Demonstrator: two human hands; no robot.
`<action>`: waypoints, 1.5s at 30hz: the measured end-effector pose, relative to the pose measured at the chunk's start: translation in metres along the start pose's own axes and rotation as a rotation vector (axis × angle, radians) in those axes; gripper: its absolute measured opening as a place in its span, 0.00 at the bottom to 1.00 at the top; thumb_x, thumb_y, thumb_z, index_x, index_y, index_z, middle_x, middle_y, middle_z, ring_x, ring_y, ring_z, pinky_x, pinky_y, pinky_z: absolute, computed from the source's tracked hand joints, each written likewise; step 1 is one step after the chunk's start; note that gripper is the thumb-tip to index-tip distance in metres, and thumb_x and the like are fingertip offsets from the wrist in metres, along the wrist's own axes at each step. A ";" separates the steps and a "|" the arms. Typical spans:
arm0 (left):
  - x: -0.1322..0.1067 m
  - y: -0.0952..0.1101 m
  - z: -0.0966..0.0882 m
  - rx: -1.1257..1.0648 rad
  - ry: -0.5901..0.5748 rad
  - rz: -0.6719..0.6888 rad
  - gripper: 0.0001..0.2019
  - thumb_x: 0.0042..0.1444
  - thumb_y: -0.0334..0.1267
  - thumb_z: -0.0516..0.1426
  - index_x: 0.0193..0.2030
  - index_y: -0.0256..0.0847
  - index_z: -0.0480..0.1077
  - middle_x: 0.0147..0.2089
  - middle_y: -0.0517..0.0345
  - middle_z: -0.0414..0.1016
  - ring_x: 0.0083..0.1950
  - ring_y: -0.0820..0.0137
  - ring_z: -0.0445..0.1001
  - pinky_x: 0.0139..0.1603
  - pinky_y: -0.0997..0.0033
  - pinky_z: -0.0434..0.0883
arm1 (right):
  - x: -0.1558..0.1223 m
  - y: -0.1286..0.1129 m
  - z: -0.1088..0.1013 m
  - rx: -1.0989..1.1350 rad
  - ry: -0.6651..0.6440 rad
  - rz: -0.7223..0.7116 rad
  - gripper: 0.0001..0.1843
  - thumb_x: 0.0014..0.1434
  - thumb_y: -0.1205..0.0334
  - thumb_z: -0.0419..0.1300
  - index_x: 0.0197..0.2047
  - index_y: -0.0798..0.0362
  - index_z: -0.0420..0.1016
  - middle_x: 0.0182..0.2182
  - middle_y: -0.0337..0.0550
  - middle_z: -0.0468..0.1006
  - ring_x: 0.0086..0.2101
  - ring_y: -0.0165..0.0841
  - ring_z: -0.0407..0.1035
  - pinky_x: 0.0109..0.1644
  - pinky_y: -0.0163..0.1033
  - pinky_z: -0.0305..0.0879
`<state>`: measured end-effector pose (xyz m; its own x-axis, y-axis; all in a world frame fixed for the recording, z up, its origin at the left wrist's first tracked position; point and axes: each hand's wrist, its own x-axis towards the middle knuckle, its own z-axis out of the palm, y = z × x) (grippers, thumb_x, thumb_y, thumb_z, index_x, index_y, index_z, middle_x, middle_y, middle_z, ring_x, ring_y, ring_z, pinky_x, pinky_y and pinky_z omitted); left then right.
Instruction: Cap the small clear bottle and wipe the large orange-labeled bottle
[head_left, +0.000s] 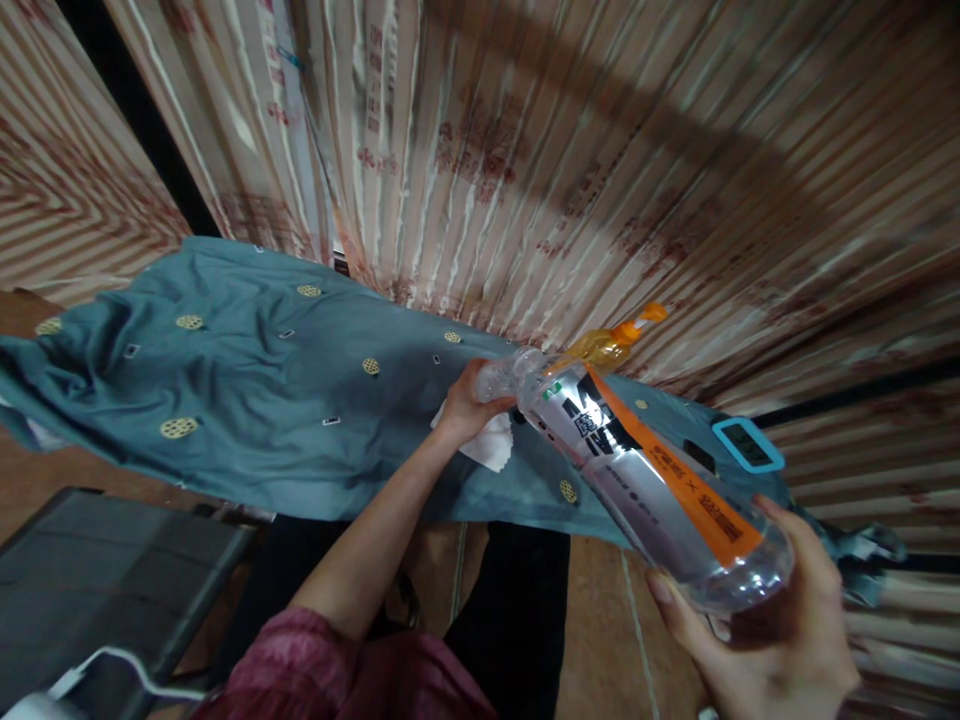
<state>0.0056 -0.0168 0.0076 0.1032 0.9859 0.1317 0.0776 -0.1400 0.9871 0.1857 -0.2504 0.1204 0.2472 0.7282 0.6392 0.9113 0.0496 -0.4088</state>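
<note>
My right hand (780, 620) grips a clear drink bottle (645, 480) near its base. The bottle has a silver, black and orange label and lies tilted, its neck pointing up and left. At that neck, my left hand (469, 405) has its fingers closed around a small clear plastic piece (495, 380). The piece and the bottle's mouth meet or overlap; whether it is a cup or a small bottle I cannot make out. Under my left hand a white tissue or cloth (491, 447) lies on the table cover.
A teal patterned cloth (255, 400) covers the narrow table. Behind the drink bottle stands a yellow pump bottle (604, 347) with an orange top. A blue-framed digital display (748, 445) sits at the right end. Pleated curtains (480, 180) hang behind; a dark box-like surface (97, 590) is lower left.
</note>
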 end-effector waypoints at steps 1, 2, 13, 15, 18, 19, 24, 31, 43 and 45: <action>0.000 0.000 0.000 0.002 -0.003 0.000 0.26 0.42 0.40 0.70 0.49 0.40 0.68 0.45 0.56 0.78 0.47 0.64 0.76 0.48 0.67 0.72 | -0.001 0.001 0.000 -0.005 0.001 0.006 0.51 0.46 0.50 0.73 0.70 0.50 0.60 0.57 0.54 0.71 0.52 0.50 0.70 0.62 0.65 0.62; 0.000 0.000 0.000 0.005 -0.005 -0.001 0.27 0.42 0.40 0.70 0.49 0.40 0.68 0.46 0.55 0.78 0.47 0.64 0.76 0.48 0.67 0.72 | -0.001 0.002 0.000 -0.010 0.000 0.011 0.51 0.46 0.49 0.73 0.70 0.50 0.60 0.57 0.54 0.71 0.52 0.50 0.70 0.62 0.65 0.63; 0.001 -0.001 0.000 0.040 0.002 0.001 0.28 0.42 0.42 0.70 0.50 0.39 0.68 0.47 0.54 0.78 0.47 0.63 0.76 0.49 0.66 0.71 | 0.002 -0.002 0.000 -0.005 0.006 -0.019 0.52 0.45 0.51 0.73 0.70 0.51 0.59 0.56 0.54 0.71 0.50 0.47 0.70 0.63 0.64 0.61; 0.001 -0.001 0.000 0.036 0.001 0.004 0.28 0.43 0.41 0.70 0.51 0.39 0.68 0.47 0.53 0.78 0.48 0.63 0.76 0.49 0.66 0.71 | 0.001 -0.003 0.001 0.026 0.008 0.015 0.52 0.45 0.51 0.73 0.70 0.51 0.59 0.57 0.54 0.70 0.52 0.47 0.70 0.63 0.65 0.60; 0.000 -0.001 0.000 0.028 0.001 0.008 0.28 0.43 0.40 0.70 0.51 0.39 0.68 0.47 0.54 0.78 0.47 0.63 0.76 0.49 0.66 0.71 | 0.002 -0.004 0.002 0.058 0.012 0.014 0.52 0.44 0.51 0.74 0.69 0.50 0.60 0.57 0.54 0.70 0.52 0.48 0.70 0.63 0.64 0.61; 0.000 -0.001 0.000 0.025 0.003 0.010 0.28 0.43 0.40 0.70 0.51 0.39 0.68 0.47 0.54 0.78 0.47 0.64 0.77 0.49 0.66 0.71 | 0.002 -0.005 0.002 0.060 0.012 0.013 0.52 0.44 0.51 0.74 0.69 0.50 0.60 0.57 0.54 0.70 0.52 0.49 0.70 0.63 0.65 0.61; 0.000 0.001 0.000 0.037 0.005 0.001 0.28 0.42 0.40 0.70 0.51 0.39 0.68 0.46 0.54 0.78 0.47 0.63 0.77 0.49 0.66 0.71 | 0.002 -0.006 0.001 0.057 0.015 0.039 0.52 0.45 0.49 0.73 0.69 0.52 0.60 0.57 0.55 0.70 0.54 0.52 0.69 0.62 0.69 0.60; 0.000 0.000 0.000 0.027 0.008 0.001 0.27 0.42 0.37 0.69 0.51 0.40 0.68 0.47 0.55 0.78 0.48 0.64 0.77 0.49 0.67 0.71 | 0.001 -0.009 0.000 0.040 -0.015 0.074 0.50 0.48 0.51 0.71 0.70 0.48 0.58 0.59 0.54 0.69 0.56 0.54 0.68 0.64 0.70 0.59; 0.001 -0.003 0.001 0.023 0.004 0.010 0.28 0.42 0.41 0.70 0.50 0.40 0.68 0.45 0.56 0.78 0.47 0.64 0.76 0.48 0.67 0.71 | 0.004 -0.001 -0.002 -0.008 0.010 0.014 0.53 0.44 0.46 0.73 0.69 0.52 0.60 0.57 0.56 0.71 0.52 0.49 0.71 0.61 0.67 0.64; 0.001 -0.003 0.001 0.021 0.004 0.008 0.28 0.42 0.41 0.70 0.50 0.40 0.68 0.45 0.56 0.78 0.47 0.64 0.76 0.48 0.67 0.71 | 0.004 0.002 -0.002 -0.003 -0.002 -0.003 0.53 0.44 0.48 0.74 0.70 0.51 0.60 0.57 0.55 0.72 0.52 0.49 0.71 0.61 0.64 0.65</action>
<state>0.0062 -0.0158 0.0050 0.0998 0.9851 0.1397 0.0976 -0.1495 0.9839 0.1894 -0.2492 0.1232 0.2440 0.7296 0.6389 0.9128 0.0498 -0.4054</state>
